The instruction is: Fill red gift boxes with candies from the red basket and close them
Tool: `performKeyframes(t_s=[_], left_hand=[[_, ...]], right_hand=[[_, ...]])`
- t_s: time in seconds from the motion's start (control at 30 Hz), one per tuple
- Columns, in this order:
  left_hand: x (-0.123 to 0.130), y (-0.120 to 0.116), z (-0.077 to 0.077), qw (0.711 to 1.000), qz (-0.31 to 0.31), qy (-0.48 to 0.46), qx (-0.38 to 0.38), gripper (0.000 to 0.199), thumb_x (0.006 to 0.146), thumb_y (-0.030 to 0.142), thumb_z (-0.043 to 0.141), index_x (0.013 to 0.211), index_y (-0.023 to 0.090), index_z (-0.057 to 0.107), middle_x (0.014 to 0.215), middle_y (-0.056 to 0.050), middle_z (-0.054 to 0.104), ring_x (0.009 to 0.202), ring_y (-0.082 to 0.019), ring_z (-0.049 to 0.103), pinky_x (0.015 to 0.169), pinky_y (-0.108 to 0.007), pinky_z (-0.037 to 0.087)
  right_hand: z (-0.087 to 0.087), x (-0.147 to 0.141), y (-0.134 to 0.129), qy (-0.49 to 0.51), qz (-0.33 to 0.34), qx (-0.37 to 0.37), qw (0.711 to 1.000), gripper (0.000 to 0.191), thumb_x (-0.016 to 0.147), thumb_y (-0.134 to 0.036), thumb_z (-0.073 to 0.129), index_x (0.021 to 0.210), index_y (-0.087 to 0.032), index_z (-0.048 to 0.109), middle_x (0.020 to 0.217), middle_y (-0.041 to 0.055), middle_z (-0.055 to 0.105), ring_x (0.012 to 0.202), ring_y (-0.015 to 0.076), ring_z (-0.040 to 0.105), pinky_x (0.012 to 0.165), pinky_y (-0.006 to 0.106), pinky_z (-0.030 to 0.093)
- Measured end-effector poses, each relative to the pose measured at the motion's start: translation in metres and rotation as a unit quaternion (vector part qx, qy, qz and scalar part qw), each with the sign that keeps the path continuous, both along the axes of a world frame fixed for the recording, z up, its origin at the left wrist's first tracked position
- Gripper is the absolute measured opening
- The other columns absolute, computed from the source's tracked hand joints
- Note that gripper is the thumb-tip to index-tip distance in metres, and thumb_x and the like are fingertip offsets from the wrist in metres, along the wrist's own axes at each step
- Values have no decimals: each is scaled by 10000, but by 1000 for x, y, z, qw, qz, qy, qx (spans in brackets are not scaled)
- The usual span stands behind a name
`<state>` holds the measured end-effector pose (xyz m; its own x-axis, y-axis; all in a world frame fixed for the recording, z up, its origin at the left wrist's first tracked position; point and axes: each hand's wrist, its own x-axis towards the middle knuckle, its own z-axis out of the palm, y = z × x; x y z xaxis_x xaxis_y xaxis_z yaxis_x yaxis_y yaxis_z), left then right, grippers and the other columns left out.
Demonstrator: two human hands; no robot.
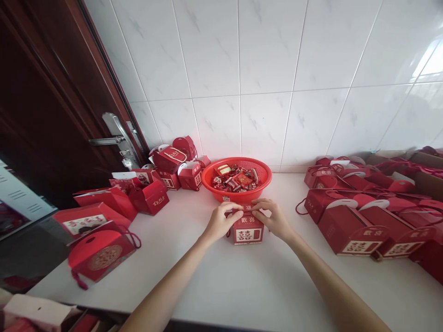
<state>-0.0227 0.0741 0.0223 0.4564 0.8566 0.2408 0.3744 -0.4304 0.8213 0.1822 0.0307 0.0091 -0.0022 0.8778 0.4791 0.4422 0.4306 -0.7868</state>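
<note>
A small red gift box [248,234] with gold-white panels and Chinese characters stands upright on the white table, in front of the basket. At its upper left edge, my left hand [223,221] pinches the top flap between thumb and fingers. My right hand [274,220] grips the same top from the other side, thumb and fingertips closed on it. The two thumbs come close together over the box's lid. Just behind stands a red plastic basket [258,195] holding many wrapped candies [238,179]. Fingers partly cover the box's top, so how the flaps join is hidden.
More red boxes [150,197] stand on the left, several with raised flaps; one box [104,253] with a cord lies near the left edge. Rows of boxes [353,228] fill the right side. A tiled wall [266,124] rises behind; a dark door [62,92] is at left.
</note>
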Motion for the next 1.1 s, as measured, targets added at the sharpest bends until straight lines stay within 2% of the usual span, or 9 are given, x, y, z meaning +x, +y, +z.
performKeyframes(t_s=[0.17,0.27,0.43,0.7,0.87,0.97,1.03,1.1], left_hand=[[8,1,-15,993,40,-108,-16,204,797,334,653,906,195,755,1066,-82,725,1037,-235,678,944,-355,526],[12,-1,-19,986,64,-151,-17,176,768,307,668,867,203,770,1046,-83,735,1040,-248,677,958,-373,510],[15,-5,-21,979,85,-184,-36,145,753,274,676,826,205,781,1058,-94,735,1105,-264,658,968,-371,495],[18,-6,-25,968,98,-219,-68,152,742,265,662,820,200,776,1113,-94,723,1104,-265,657,999,-383,487],[20,-7,-27,963,102,-234,-82,162,746,288,668,822,204,784,1118,-92,724,1135,-272,642,1001,-382,486],[20,-8,-26,961,109,-239,-88,167,746,281,665,827,206,790,1126,-92,722,1148,-270,635,1009,-381,482],[20,-8,-26,959,114,-241,-91,168,744,277,669,831,207,793,1123,-91,722,1143,-268,637,1010,-381,482],[20,-8,-25,958,118,-243,-94,166,740,271,671,833,208,795,1114,-90,725,1122,-265,647,994,-378,492]], right_hand=[[-5,0,3,17,-11,6,1000,177,833,-339,649,945,-232,733,1047,84,744,963,257,671,846,413,518],[-12,-4,5,64,-39,-16,997,240,829,-383,642,1004,-227,692,1051,87,738,939,256,680,850,422,524],[-25,-15,5,117,-54,-41,991,322,889,-467,521,1048,-207,623,1040,108,732,961,263,691,840,422,540],[-28,-21,2,145,-16,-44,988,375,863,-500,569,1093,-208,615,1068,95,717,1000,262,665,919,428,503],[-24,-22,-1,163,14,-68,984,344,841,-463,582,1099,-237,613,1101,61,705,1037,264,641,937,421,493],[-21,-26,-4,199,18,-88,976,323,837,-432,567,1099,-244,594,1090,54,685,1017,256,636,894,411,513],[-20,-30,-7,210,0,-76,975,237,840,-399,552,1018,-244,577,1028,48,670,973,247,638,860,404,522],[-18,-33,-9,184,-26,-44,982,136,830,-361,562,894,-240,566,986,55,661,1032,263,626,876,408,512]])
